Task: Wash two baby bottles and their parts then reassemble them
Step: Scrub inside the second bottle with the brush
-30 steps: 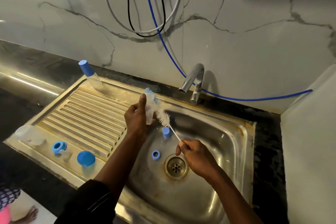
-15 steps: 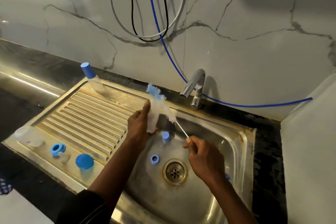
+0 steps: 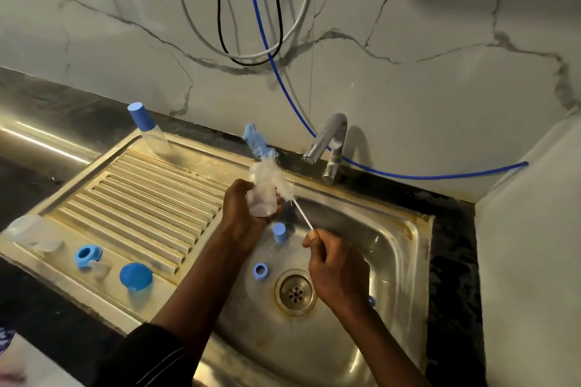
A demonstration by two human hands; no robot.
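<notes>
You stand in home kitchen. Shiny steel sink (image 3: 393,261) right in front of you. Ribbed draining side (image 3: 141,198) on its left. Tap (image 3: 330,141) at back. Dark stone counter (image 3: 452,261) round sink. White marble-look wall (image 3: 440,41) behind, blue hose (image 3: 257,9) hanging down it. Blue baby-bottle cap (image 3: 136,276) and ring (image 3: 88,256) lie on steel.

Over the sink (image 3: 393,261), the left hand (image 3: 239,217) grips a clear bottle (image 3: 262,203) while the right hand (image 3: 338,270) pinches the handle of a bottle brush (image 3: 267,166) (bristles white, blue at the tip).
</notes>
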